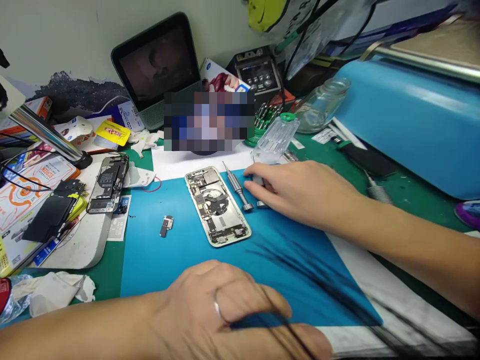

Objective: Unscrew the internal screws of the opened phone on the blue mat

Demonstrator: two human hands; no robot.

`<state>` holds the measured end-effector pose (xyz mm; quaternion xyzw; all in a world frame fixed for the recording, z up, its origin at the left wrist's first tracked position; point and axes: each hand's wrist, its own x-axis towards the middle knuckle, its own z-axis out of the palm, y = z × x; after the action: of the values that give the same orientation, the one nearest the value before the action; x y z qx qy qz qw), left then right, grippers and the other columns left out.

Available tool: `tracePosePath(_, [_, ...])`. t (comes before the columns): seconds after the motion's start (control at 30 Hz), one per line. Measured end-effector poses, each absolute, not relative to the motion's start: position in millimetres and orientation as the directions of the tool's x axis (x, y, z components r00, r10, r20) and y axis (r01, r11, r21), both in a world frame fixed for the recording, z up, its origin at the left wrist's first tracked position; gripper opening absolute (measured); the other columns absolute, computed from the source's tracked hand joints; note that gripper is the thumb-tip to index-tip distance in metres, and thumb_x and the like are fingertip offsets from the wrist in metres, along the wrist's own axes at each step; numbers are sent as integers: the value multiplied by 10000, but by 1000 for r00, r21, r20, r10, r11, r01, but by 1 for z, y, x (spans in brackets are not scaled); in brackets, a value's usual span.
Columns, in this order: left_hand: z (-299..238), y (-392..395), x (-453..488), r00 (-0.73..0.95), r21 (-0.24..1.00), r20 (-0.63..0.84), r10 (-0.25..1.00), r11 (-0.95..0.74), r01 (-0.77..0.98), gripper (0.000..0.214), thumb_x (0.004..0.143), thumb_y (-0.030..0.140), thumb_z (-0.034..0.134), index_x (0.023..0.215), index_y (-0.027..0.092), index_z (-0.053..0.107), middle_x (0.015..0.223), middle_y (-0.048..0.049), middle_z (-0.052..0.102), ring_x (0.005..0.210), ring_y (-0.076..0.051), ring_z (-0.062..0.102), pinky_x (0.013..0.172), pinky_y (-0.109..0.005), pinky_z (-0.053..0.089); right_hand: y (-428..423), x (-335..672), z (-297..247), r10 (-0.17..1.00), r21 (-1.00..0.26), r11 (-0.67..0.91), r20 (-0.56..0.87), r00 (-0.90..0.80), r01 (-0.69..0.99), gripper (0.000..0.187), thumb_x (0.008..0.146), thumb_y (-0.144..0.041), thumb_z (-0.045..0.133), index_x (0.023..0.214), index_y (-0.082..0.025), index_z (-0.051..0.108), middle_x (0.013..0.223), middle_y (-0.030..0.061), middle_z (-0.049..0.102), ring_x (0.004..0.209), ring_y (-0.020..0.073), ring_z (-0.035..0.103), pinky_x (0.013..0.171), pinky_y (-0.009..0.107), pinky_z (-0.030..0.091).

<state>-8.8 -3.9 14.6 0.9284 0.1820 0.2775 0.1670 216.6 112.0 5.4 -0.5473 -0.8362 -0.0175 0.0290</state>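
Observation:
My right hand (300, 192) reaches in from the right, its thumb and index finger around a small grey screwdriver (258, 181) that they partly cover. Just left of it, a second metal screwdriver (237, 189) lies on the blue mat (150, 270). Beside that is an opened phone (217, 207), its back cover off and inner parts exposed. A small metal-and-black phone part (166, 226) lies farther left. Near the front edge, my left hand (221, 305), with a ring, hovers over or rests on the mat, empty, its thumb apart from the bent fingers.
Another stripped phone (108, 184) and a black phone part (52, 212) lie on boxes at left. Behind stand a dark-screened display (157, 60), a clear plastic holder (275, 137) and a glass jar (324, 105). A black-handled tool (363, 155) lies at right. Dark strands blur the lower right.

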Motion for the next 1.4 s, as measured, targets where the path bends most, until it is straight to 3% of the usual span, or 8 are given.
tracePosePath(0.1, [15,19,-2,841,313,457,290,-937,153,266,984,272,476,1186,171,616,1120,-48,664,1073,-186,594,887,-286,482,116,218,4,904,-89,424,107,-414,901,201,907,-343,494,969,-217,637,621,5,680,566,201,638,482,268,291])
tracePosePath(0.2, [14,18,-3,902,262,319,289,-942,209,322,991,334,445,1216,158,594,1229,-73,625,1208,-234,515,1018,-348,421,117,217,3,857,-169,503,227,-464,847,156,878,-251,516,919,-214,663,618,-13,699,526,165,639,495,259,376])
tracePosePath(0.4, [18,13,-7,942,245,76,328,-922,301,468,994,462,385,1333,158,494,1412,-98,489,1345,-295,375,1124,-480,307,108,216,8,613,-320,780,564,-553,538,251,938,-166,444,1080,-210,646,975,31,767,868,162,727,746,269,551])
tracePosePath(0.67, [18,14,-8,977,133,70,202,-972,192,395,1020,333,331,1358,203,490,1416,-69,481,1332,-289,395,1129,-487,291,104,214,-4,292,-218,956,619,-729,198,316,882,-92,467,1139,-261,538,819,4,640,833,172,631,758,315,526])
tracePosePath(0.83, [18,16,-8,978,157,71,197,-970,184,423,1002,366,352,1349,176,502,1392,-87,492,1325,-307,402,1128,-498,294,102,207,-5,283,-233,957,641,-713,171,222,896,-93,459,1049,-251,493,691,-18,544,622,153,517,589,283,456])
tracePosePath(0.97, [17,17,-8,981,201,31,194,-962,184,462,996,402,342,1370,162,471,1415,-110,460,1327,-314,399,1131,-516,285,102,207,-4,283,-321,945,697,-658,66,250,1003,-333,340,1166,-208,483,781,39,616,691,167,573,627,303,495])
tracePosePath(1.2, [18,18,-8,981,212,26,192,-960,183,459,994,384,334,1374,165,469,1417,-104,456,1323,-313,383,1111,-585,292,87,202,-6,608,-674,736,618,-497,63,245,980,-386,436,1014,-210,603,834,46,685,730,137,653,632,255,540])
tracePosePath(1.4, [19,19,-8,980,208,44,193,-961,180,443,995,381,361,1363,167,482,1402,-101,471,1308,-313,395,1101,-599,307,84,198,-6,623,-711,697,534,-572,95,207,970,-347,451,949,-194,590,785,40,682,684,126,663,601,221,550])
